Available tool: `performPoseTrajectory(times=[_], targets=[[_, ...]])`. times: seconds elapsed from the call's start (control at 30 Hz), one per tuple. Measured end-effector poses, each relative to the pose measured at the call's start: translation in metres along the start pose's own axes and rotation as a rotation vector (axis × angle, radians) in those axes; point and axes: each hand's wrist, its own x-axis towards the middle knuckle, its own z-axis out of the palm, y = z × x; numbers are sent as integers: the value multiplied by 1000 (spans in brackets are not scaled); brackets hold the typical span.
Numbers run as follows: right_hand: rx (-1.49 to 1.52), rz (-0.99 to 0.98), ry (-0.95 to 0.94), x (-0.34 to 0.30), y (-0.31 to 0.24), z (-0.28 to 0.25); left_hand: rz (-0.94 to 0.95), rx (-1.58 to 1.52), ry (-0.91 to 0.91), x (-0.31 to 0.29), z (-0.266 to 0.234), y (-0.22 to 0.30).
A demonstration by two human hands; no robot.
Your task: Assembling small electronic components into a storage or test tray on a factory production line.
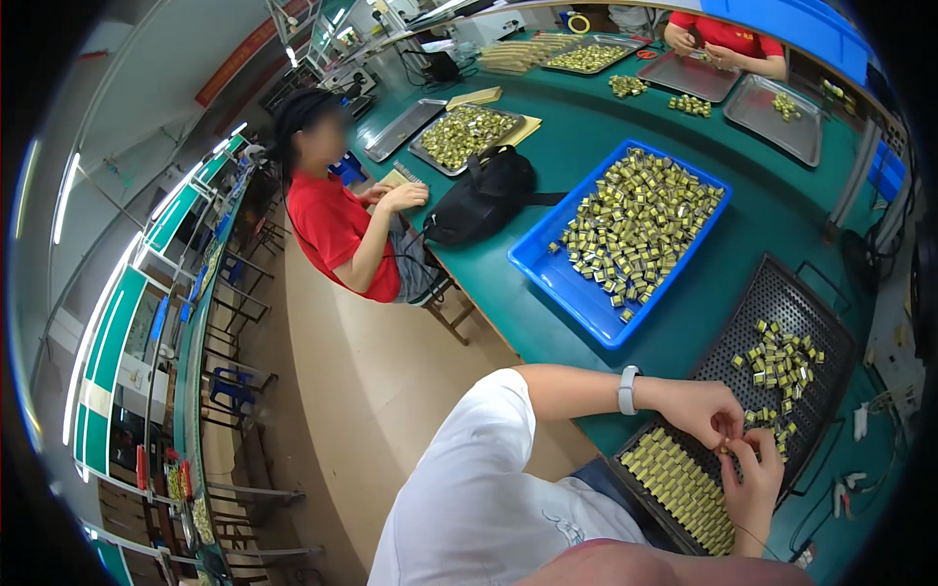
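Note:
My left hand (702,410), with a light grey band on its wrist, reaches over a black perforated tray (728,337). Its fingertips meet those of my right hand (757,483) in a pinch. Between them is a small yellowish component (725,448), mostly hidden by the fingers. Beside and below the hands, rows of small yellow-and-silver block-shaped components (674,479) lie packed side by side at the tray's near end. A loose heap of similar components (782,361) sits on the perforated surface beyond my hands.
A blue plastic bin (552,278) full of the same components stands beyond my left arm. Past it lie a black bag (484,200) and metal trays (403,129). A person in red (337,230) sits at left; another's hands (703,49) work across the table. Cables (845,488) lie at right.

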Motion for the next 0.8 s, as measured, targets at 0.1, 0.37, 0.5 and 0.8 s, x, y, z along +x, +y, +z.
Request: performPoseTrajectory(times=[0.1,0.37,0.5,0.8], targets=[[1,2,-7,-1,1,2,-9,11,18,-1,2,1],[-3,36,-45,-1,2,1,42,44,21,1,-1,-5],[1,27,-32,0,3,0,19,33,26,0,-2,-2],[-9,-22,73,-1,1,3,-27,29,-40,2,-5,3]])
